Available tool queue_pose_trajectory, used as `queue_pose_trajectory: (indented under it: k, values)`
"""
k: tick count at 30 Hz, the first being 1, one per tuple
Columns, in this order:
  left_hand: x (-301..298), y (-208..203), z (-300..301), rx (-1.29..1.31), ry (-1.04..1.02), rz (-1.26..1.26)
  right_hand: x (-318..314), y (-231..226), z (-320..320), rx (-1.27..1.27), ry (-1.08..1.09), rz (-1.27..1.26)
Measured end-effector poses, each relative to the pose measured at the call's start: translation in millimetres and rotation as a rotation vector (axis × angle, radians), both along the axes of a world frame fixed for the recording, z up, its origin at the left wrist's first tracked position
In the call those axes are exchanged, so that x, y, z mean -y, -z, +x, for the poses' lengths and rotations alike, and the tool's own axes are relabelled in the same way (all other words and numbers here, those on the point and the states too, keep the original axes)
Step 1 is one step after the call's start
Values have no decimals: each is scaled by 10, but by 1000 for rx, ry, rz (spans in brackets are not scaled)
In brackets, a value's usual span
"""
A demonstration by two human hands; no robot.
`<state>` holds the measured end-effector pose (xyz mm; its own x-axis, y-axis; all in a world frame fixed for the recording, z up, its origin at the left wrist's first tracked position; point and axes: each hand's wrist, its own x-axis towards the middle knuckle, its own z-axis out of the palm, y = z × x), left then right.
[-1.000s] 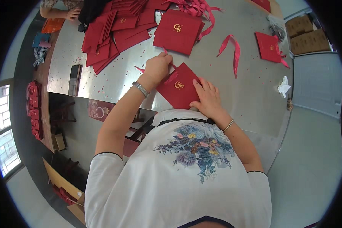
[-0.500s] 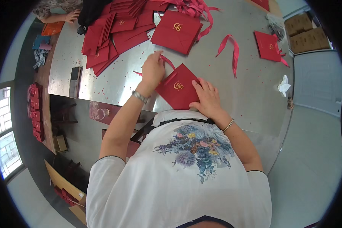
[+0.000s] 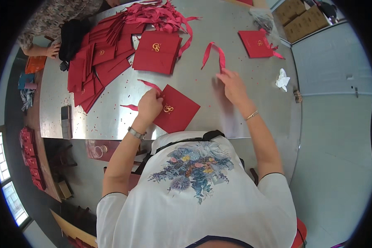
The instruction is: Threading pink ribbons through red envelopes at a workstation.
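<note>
A flat red paper bag (image 3: 181, 108) with a gold emblem lies turned at an angle near the table's front edge. My left hand (image 3: 150, 106), a watch on its wrist, is closed on the bag's upper left edge. From beside that hand stick out the ends of a pink ribbon (image 3: 130, 107); the fingers partly hide where it meets the bag. Farther right, my right hand (image 3: 235, 89) pinches the near end of a loose pink ribbon (image 3: 222, 58), which curves away over the metal table (image 3: 252, 107).
A stack of red bags (image 3: 157, 53) lies ahead, beside a fanned pile of bags (image 3: 101, 53) and a heap of ribbons (image 3: 157, 16). A finished-looking bag with ribbon (image 3: 255, 44) and a crumpled white tissue (image 3: 282, 80) lie right. A phone (image 3: 66, 122) lies left. Another person's hand (image 3: 53, 50) rests far left.
My right hand has left the bag's right side and gone right to the loose ribbon, now pinching its end. My left hand has come down onto the bag's edge. The view has shifted.
</note>
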<state>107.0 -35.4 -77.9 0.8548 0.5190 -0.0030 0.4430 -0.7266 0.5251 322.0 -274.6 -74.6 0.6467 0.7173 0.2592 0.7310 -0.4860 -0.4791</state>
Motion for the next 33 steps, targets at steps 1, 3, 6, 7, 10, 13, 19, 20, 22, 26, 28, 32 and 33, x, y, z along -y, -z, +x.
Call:
queue_pose_trajectory:
  k: [1,3,6,7,10,13,19,20,22,26,28,32,33]
  values:
    - [-74,-24,26,6,4,3,43,-11,78,100,-134,-86]
    - [-217,-162,59,-126,-16,-632,90,15,262,203,-275,-164]
    - [-267,-326,48,-43,48,-772,109,155,431,112,-332,-337]
    - [-254,-353,47,0,104,-743,138,172,419,76,-300,-230]
    - [-241,-539,3,26,93,-805,160,191,434,77,-301,-82]
    - [-196,-692,-33,135,90,-831,175,132,386,100,-298,-88]
    - [-207,-737,-111,305,297,-793,131,53,217,62,-171,-185]
    - [-205,-713,-133,338,294,-765,114,50,168,71,-152,-202]
    - [-378,-445,-213,411,279,-706,118,118,128,78,-172,-151]
    - [-707,4,-462,449,-498,-477,195,196,166,127,-237,-97]
    - [-691,80,-503,587,-525,-258,231,207,199,133,-224,-144]
    - [-354,-181,-320,256,-230,-93,212,123,175,105,-146,-276]
    - [-307,-150,-287,186,-153,34,190,125,141,106,-158,-275]
